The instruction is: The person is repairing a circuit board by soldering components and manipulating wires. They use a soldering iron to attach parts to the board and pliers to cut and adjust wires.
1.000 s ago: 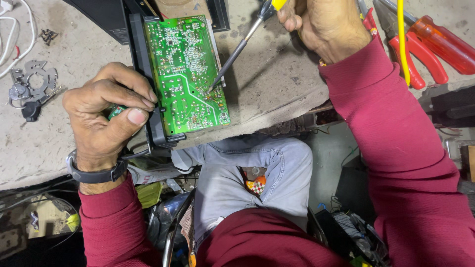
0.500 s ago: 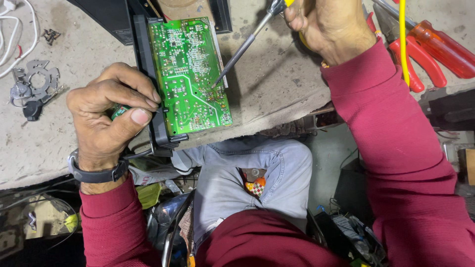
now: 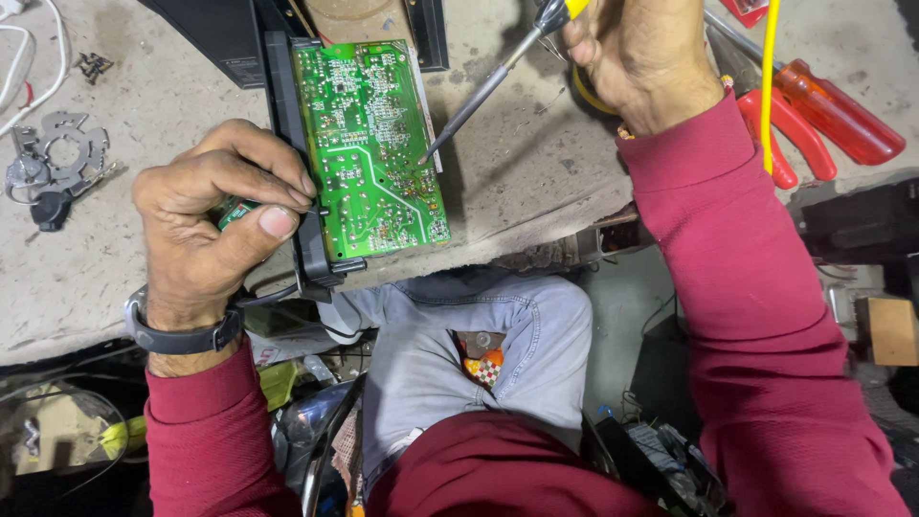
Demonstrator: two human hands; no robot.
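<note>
Nearest, at the bench's front edge: left hand [image 3: 215, 225], wristband on the wrist, clenched around the black frame [image 3: 304, 230] along the left side of a green circuit board [image 3: 369, 144], thumb pressed against the frame, fingertips curled over its top edge. Board lying solder side up on the worn grey workbench [image 3: 517, 163], its near end at the bench edge, its far end against a black housing [image 3: 215, 33]. Resting on the board's right edge, about midway along: the tip of a screwdriver [image 3: 479, 91], its metal shaft slanting up and to the right. Farther along that shaft: right hand [image 3: 637, 57], closed tight around the yellow handle, only a sliver of yellow showing above the fingers. Just right of that hand, on the bench: red-handled pliers [image 3: 771, 134] and an orange-handled screwdriver [image 3: 833, 115], with a yellow cable [image 3: 768, 86] crossing over them. Far left on the bench: a grey metal bracket [image 3: 57, 153], a few small dark screws [image 3: 93, 65] and white wires [image 3: 38, 72].
</note>
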